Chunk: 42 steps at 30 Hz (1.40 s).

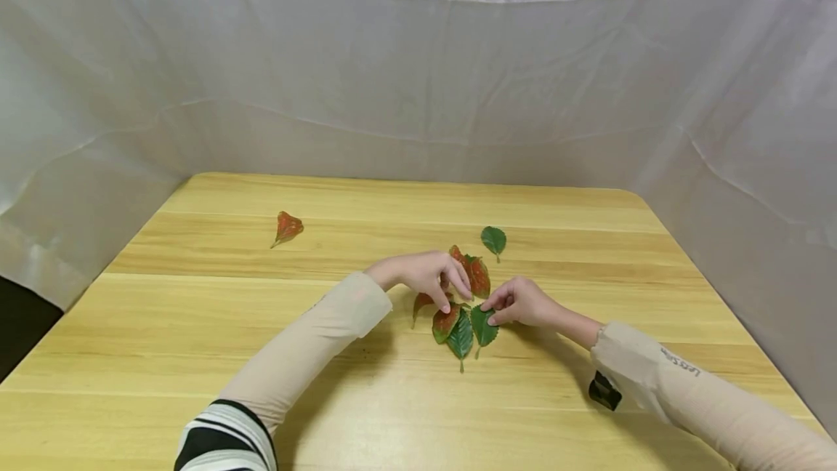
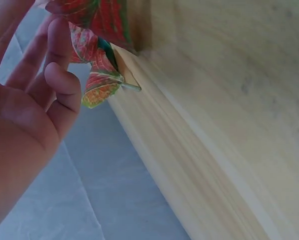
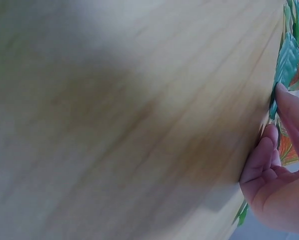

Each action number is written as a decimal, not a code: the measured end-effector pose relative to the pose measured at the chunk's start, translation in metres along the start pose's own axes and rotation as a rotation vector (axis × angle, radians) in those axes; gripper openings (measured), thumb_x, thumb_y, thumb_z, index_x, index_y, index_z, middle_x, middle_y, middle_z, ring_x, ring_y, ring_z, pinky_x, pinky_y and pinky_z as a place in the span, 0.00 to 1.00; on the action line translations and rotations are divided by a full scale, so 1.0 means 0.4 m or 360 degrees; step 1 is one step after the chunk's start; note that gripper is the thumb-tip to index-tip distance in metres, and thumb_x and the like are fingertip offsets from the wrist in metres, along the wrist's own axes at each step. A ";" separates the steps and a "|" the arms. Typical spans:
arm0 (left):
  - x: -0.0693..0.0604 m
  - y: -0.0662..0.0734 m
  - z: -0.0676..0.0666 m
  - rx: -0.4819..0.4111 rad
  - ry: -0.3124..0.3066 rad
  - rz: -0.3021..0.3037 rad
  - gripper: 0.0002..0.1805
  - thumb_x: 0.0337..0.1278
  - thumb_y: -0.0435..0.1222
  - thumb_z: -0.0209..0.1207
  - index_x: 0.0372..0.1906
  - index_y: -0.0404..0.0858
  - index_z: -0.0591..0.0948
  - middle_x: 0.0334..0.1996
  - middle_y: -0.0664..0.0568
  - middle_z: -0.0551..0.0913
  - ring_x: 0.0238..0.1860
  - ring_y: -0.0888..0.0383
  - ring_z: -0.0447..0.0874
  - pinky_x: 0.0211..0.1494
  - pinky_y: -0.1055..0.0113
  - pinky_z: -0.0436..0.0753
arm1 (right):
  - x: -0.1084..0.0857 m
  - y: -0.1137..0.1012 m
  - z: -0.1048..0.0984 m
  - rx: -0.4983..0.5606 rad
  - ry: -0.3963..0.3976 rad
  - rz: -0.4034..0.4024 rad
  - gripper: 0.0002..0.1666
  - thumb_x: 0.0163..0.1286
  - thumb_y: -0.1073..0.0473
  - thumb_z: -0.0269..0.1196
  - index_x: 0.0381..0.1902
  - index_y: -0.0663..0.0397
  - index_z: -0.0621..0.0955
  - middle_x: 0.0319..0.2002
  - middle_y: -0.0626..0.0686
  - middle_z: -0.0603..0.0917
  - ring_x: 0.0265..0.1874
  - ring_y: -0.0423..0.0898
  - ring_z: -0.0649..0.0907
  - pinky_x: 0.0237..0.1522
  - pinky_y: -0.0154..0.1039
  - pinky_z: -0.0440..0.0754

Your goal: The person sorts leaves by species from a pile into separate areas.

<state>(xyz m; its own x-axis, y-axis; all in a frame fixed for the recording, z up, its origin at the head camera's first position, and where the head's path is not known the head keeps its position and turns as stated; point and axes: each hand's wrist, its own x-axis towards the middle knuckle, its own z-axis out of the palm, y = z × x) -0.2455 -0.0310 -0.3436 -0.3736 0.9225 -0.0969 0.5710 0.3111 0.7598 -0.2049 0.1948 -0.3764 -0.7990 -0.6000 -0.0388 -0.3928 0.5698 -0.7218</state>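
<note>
Above a cluster of leaves, my left hand (image 1: 434, 278) has its thumb tip at a red-and-green leaf (image 1: 445, 324), its index finger apart from the thumb. In the left wrist view, my left hand (image 2: 34, 100) has loosely bent fingers beside a red leaf (image 2: 111, 20). My right hand (image 1: 526, 302) touches a green leaf (image 1: 482, 329) with separated thumb and index tips. A second green leaf (image 1: 461, 334) lies between these two leaves. The right wrist view shows a digit of my right hand (image 3: 284, 165) against a green leaf (image 3: 288, 60).
Two red leaves (image 1: 480, 278) lie just behind the hands, and part of another (image 1: 421, 302) shows under the left hand. A separate green leaf (image 1: 493, 239) is farther back. One red leaf (image 1: 288, 227) sits far left on the wooden table (image 1: 196, 325). Pale cloth (image 1: 418, 71) surrounds the back and sides.
</note>
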 end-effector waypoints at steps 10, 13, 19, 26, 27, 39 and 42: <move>0.001 0.003 0.006 -0.0022 -0.0103 0.0137 0.14 0.40 0.22 0.64 0.37 0.29 0.79 0.41 0.43 0.80 0.44 0.51 0.74 0.48 0.64 0.72 | 0.003 -0.001 0.003 0.0028 0.0005 -0.0001 0.10 0.47 0.69 0.68 0.30 0.68 0.83 0.19 0.47 0.78 0.18 0.38 0.69 0.19 0.29 0.67; 0.005 0.007 0.010 0.0031 -0.0135 0.0115 0.15 0.40 0.21 0.64 0.39 0.30 0.79 0.43 0.44 0.79 0.46 0.57 0.73 0.52 0.64 0.70 | 0.003 -0.001 0.003 0.0027 0.0005 0.0002 0.10 0.47 0.69 0.68 0.30 0.68 0.83 0.19 0.47 0.77 0.17 0.38 0.68 0.19 0.29 0.66; 0.011 0.029 0.017 0.0194 -0.0122 -0.0054 0.11 0.41 0.24 0.64 0.35 0.34 0.84 0.46 0.46 0.76 0.45 0.61 0.71 0.49 0.71 0.70 | 0.002 -0.002 0.004 0.0039 0.0010 -0.0013 0.10 0.47 0.69 0.68 0.30 0.68 0.83 0.19 0.47 0.78 0.17 0.37 0.68 0.19 0.29 0.66; 0.017 0.033 0.013 0.0168 -0.0108 -0.0051 0.02 0.41 0.27 0.66 0.24 0.35 0.84 0.45 0.46 0.75 0.47 0.60 0.68 0.53 0.67 0.67 | 0.004 -0.003 0.004 0.0044 0.0007 -0.0012 0.11 0.47 0.68 0.69 0.31 0.69 0.83 0.17 0.47 0.76 0.16 0.36 0.68 0.17 0.29 0.65; 0.017 0.032 0.012 0.0125 -0.0122 -0.0040 0.01 0.41 0.27 0.66 0.24 0.34 0.84 0.46 0.45 0.75 0.49 0.60 0.68 0.54 0.66 0.66 | 0.005 -0.003 0.004 0.0043 0.0006 -0.0009 0.11 0.47 0.68 0.69 0.30 0.69 0.83 0.17 0.47 0.76 0.16 0.36 0.68 0.17 0.29 0.65; 0.001 0.030 -0.005 -0.0355 -0.0101 0.0260 0.04 0.48 0.27 0.61 0.24 0.30 0.80 0.37 0.42 0.82 0.45 0.57 0.76 0.54 0.60 0.69 | 0.004 -0.005 0.003 0.0049 -0.0009 0.0039 0.10 0.47 0.69 0.68 0.30 0.68 0.83 0.17 0.46 0.75 0.17 0.37 0.68 0.18 0.29 0.65; -0.002 0.031 -0.007 -0.0413 -0.0050 0.0267 0.05 0.50 0.27 0.60 0.23 0.30 0.79 0.30 0.49 0.82 0.48 0.51 0.76 0.53 0.60 0.70 | 0.004 -0.006 0.002 0.0047 -0.0004 0.0050 0.09 0.47 0.71 0.67 0.29 0.69 0.83 0.17 0.46 0.75 0.17 0.37 0.68 0.18 0.29 0.66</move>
<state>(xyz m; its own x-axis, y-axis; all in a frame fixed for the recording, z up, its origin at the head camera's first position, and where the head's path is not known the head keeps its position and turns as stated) -0.2401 -0.0284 -0.3324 -0.2651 0.9638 0.0272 0.4155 0.0888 0.9052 -0.2050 0.1919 -0.3753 -0.8096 -0.5835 -0.0638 -0.3537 0.5717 -0.7404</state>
